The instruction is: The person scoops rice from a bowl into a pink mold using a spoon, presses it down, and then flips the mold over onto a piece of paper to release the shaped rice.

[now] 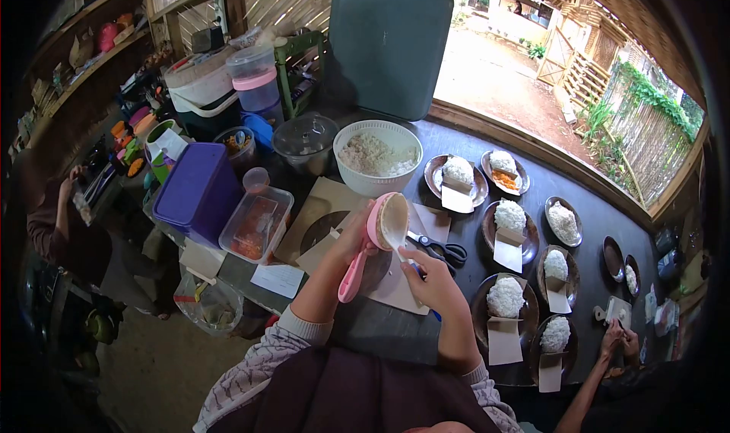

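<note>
My left hand (353, 237) is closed around a pink scoop (374, 224), tipped so that its mouth faces right; a pink handle (351, 278) slants down below the fingers. Pale food shows inside the scoop. With closed fingers, my right hand (432, 282) grips a white spoon (394, 234), its head at the scoop's mouth. Under both hands lies brown cardboard (407, 287). Just right of the scoop rest scissors (445, 252) with black handles. Beyond the hands, a white basket (357, 180) holds cooked rice (372, 156).
Brown plates (487, 222) with rice mounds and folded cards fill the right side. A purple container (194, 186), a clear tub (283, 231) and a lidded pot (304, 140) stand left. A co-worker's hands (620, 338) work far right; another person (76, 228) stands far left.
</note>
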`<state>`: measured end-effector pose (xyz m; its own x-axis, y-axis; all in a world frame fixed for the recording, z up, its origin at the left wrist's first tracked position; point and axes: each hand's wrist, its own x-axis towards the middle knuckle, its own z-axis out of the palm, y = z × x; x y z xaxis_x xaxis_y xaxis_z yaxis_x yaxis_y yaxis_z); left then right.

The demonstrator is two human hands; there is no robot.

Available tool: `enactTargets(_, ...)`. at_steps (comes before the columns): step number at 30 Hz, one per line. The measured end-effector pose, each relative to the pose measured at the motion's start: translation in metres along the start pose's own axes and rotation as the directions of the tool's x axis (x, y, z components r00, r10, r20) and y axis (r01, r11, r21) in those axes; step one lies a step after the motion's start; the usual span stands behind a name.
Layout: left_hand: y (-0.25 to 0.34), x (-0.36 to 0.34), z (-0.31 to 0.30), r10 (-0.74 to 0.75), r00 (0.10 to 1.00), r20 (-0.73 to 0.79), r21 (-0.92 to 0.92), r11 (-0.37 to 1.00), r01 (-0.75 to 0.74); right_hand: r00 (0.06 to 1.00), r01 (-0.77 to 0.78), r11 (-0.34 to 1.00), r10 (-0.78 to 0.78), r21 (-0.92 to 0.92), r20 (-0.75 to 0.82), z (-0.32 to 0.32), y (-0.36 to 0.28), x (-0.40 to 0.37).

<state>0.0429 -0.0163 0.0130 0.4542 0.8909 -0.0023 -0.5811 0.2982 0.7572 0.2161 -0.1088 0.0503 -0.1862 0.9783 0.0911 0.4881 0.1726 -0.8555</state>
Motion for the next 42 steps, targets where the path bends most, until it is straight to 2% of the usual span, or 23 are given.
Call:
enactTargets(3,-0.002,0.002,-0.007,0.023,1.000,-0.001,-0.002,1.000,-0.023,0.999,0.040,0.999,-0.040,0.020,0.018,-0.006,0.004,0.002)
enactTargets(5,-0.003,0.004,-0.017,0.029,0.984,0.175,0.017,0.999,-0.032,0.969,-0.192,0.925,0.125,0.329,0.214,-0.019,0.000,0.002)
enactTargets(7,-0.001,0.001,-0.011,0.024,0.991,0.131,-0.004,1.000,-0.023,0.972,-0.166,0.918,0.092,0.359,0.215,-0.027,0.001,0.000)
enactTargets(9,-0.001,0.001,-0.011,0.018,0.996,0.088,-0.025,1.000,-0.016,0.962,-0.222,0.889,0.134,0.400,0.237,-0.036,-0.008,-0.004)
enactTargets(10,-0.001,0.002,-0.015,0.010,0.995,0.101,-0.046,0.999,-0.005,0.962,-0.224,0.890,0.135,0.398,0.238,-0.034,-0.007,-0.005)
enactTargets(12,-0.005,0.006,-0.024,0.001,0.994,0.110,-0.067,0.998,0.006,0.986,0.032,0.985,-0.059,0.172,0.155,-0.025,-0.005,-0.008)
enactTargets(13,-0.008,0.009,-0.028,0.008,0.993,0.116,-0.022,1.000,-0.005,0.986,0.031,0.984,-0.058,0.173,0.157,-0.020,-0.005,-0.010)
enactTargets(15,-0.009,0.010,-0.025,0.015,0.992,0.121,0.022,1.000,-0.018,0.993,0.063,0.998,-0.060,-0.026,0.101,-0.009,-0.010,-0.012)
enactTargets(16,-0.008,0.009,-0.016,0.014,1.000,0.011,-0.021,1.000,-0.013,0.985,0.154,0.986,-0.149,-0.062,0.083,-0.006,-0.013,-0.013)
enactTargets(17,-0.006,0.008,-0.010,0.009,0.995,-0.100,-0.065,0.998,-0.016,0.985,0.156,0.986,-0.150,-0.064,0.087,-0.005,-0.012,-0.012)
enactTargets(18,-0.004,0.006,-0.009,0.011,0.995,-0.101,-0.066,0.998,-0.018,0.984,0.164,0.985,-0.160,-0.051,0.078,-0.003,-0.011,-0.011)
enactTargets(20,-0.001,0.002,-0.010,0.008,0.999,-0.036,-0.002,1.000,-0.008,0.983,0.172,0.984,-0.169,-0.037,0.066,-0.002,-0.010,-0.009)
enactTargets(24,-0.001,0.002,-0.010,0.013,1.000,-0.027,-0.015,1.000,-0.013,0.989,0.102,0.994,-0.105,0.034,0.102,-0.004,-0.005,-0.007)
enactTargets(26,0.002,-0.002,-0.010,0.039,0.997,0.064,-0.015,0.999,-0.038,0.990,0.079,0.995,-0.085,0.061,0.109,-0.009,-0.007,-0.008)
enactTargets(28,0.007,-0.005,0.000,0.029,0.999,0.014,-0.040,0.999,-0.028,0.962,-0.184,0.950,0.122,0.251,0.246,-0.021,-0.018,-0.009)
enactTargets(30,0.009,-0.004,-0.002,0.022,0.999,-0.035,-0.070,0.997,-0.025,0.971,-0.169,0.938,0.105,0.303,0.216,-0.026,-0.014,-0.009)
enactTargets(31,0.010,-0.003,-0.010,0.025,0.998,0.053,-0.075,0.997,-0.021,0.978,-0.153,0.923,0.089,0.353,0.190,-0.028,-0.014,-0.009)
enactTargets(32,0.010,-0.003,-0.016,0.029,0.990,0.140,-0.079,0.997,-0.018,0.984,-0.145,0.938,0.104,0.314,0.143,-0.026,-0.015,-0.008)
enactTargets(33,0.006,-0.001,-0.016,0.031,0.990,0.138,-0.080,0.997,-0.020,0.984,-0.146,0.939,0.104,0.313,0.146,-0.023,-0.014,-0.007)
enactTargets(35,-0.003,0.002,-0.014,0.021,1.000,0.018,-0.022,1.000,-0.021,0.991,-0.118,0.980,0.105,0.161,0.088,-0.013,-0.006,-0.003)
enactTargets(36,-0.004,0.003,-0.018,0.020,1.000,0.017,-0.023,1.000,-0.019,0.990,-0.120,0.980,0.107,0.161,0.089,-0.006,-0.001,-0.001)
enactTargets(38,-0.003,0.005,-0.026,-0.035,0.988,0.151,-0.026,0.999,0.039,0.992,0.112,0.993,-0.110,0.025,-0.058,0.006,0.009,0.003)
enactTargets(42,-0.004,0.006,-0.027,-0.043,0.990,0.131,-0.057,0.997,0.051,1.000,0.011,0.997,-0.009,0.076,-0.025,0.001,-0.005,0.002)
